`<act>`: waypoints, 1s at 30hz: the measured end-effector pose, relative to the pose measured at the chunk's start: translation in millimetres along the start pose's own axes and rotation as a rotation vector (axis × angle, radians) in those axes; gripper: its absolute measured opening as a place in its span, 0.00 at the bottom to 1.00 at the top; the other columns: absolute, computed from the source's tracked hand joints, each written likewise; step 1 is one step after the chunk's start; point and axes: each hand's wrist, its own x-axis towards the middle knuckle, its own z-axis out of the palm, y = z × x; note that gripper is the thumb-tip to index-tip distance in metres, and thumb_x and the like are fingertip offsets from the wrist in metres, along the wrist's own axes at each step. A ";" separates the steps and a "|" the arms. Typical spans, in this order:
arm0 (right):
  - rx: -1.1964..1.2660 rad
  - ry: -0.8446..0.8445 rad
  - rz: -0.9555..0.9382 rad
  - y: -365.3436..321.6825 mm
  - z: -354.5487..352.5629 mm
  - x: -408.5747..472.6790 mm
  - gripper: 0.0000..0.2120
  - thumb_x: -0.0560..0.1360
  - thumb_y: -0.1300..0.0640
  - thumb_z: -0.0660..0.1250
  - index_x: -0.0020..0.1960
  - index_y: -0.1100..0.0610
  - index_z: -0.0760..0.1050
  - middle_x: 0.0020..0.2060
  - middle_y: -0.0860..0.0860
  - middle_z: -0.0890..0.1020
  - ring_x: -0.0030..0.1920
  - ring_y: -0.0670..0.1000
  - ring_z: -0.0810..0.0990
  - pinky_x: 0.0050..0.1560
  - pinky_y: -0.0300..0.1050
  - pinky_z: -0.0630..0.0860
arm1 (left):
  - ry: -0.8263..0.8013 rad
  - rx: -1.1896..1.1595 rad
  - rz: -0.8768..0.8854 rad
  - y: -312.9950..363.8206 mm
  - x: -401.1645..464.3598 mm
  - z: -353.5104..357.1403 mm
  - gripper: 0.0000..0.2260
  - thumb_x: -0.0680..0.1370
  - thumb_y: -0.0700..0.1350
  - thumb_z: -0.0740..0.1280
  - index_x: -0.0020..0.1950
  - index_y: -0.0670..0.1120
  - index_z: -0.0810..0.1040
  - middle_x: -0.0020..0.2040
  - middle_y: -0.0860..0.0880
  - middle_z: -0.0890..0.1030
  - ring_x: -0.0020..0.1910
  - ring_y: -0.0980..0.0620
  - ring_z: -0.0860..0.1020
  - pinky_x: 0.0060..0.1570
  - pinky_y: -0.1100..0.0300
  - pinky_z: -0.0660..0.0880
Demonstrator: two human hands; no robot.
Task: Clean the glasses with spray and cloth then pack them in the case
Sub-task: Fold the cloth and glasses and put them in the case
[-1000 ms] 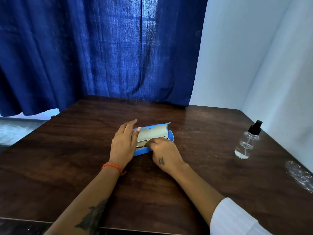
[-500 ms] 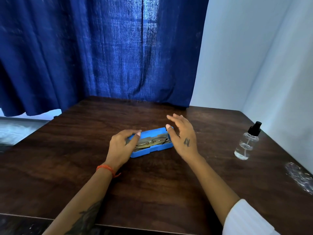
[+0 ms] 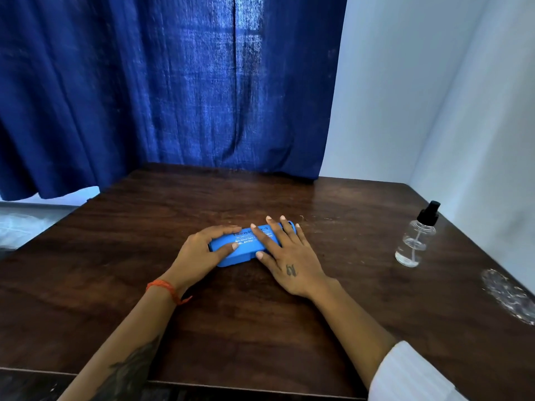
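Note:
The blue glasses case (image 3: pixel 246 248) lies closed in the middle of the dark wooden table (image 3: pixel 231 319), white print showing on its lid. My left hand (image 3: pixel 199 253) wraps around the case's left end, thumb on the lid and fingers along the far side. My right hand (image 3: pixel 289 261) lies flat over the right half of the lid, fingers spread and thumb against the front edge. The glasses and cloth are hidden inside. The clear spray bottle (image 3: pixel 414 241) with a black pump stands upright at the right, well away from both hands.
A crumpled clear plastic wrapper (image 3: pixel 506 296) lies near the table's right edge. A blue curtain (image 3: pixel 173 82) hangs behind the table and a white wall (image 3: pixel 434 96) closes the right side.
The case was open with the glasses and cloth showing. My right hand has swung the lid down, and both hands now rest on the closed case.

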 end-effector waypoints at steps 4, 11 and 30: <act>0.005 -0.025 -0.004 -0.6 3.5 -2.9 0.34 0.69 0.33 0.32 0.74 0.40 0.40 0.76 0.49 0.43 0.75 0.53 0.36 0.73 0.52 0.36 | -0.024 0.054 0.042 -2.9 -2.5 1.0 0.17 0.74 0.43 0.68 0.62 0.52 0.75 0.62 0.57 0.74 0.67 0.60 0.64 0.65 0.64 0.60; 0.018 -0.119 0.003 0.4 1.8 -2.6 0.31 0.74 0.33 0.41 0.74 0.39 0.37 0.75 0.49 0.37 0.73 0.52 0.31 0.73 0.56 0.36 | -0.044 0.150 0.095 -4.8 -6.2 3.5 0.18 0.76 0.45 0.66 0.66 0.53 0.72 0.68 0.56 0.69 0.71 0.55 0.57 0.70 0.58 0.55; 0.710 0.151 0.538 26.8 -37.9 -20.8 0.20 0.78 0.55 0.61 0.70 0.53 0.67 0.69 0.50 0.69 0.68 0.50 0.67 0.66 0.39 0.60 | 0.131 -0.106 -0.311 35.8 6.0 50.4 0.26 0.75 0.44 0.67 0.71 0.47 0.63 0.70 0.45 0.67 0.68 0.47 0.66 0.69 0.50 0.63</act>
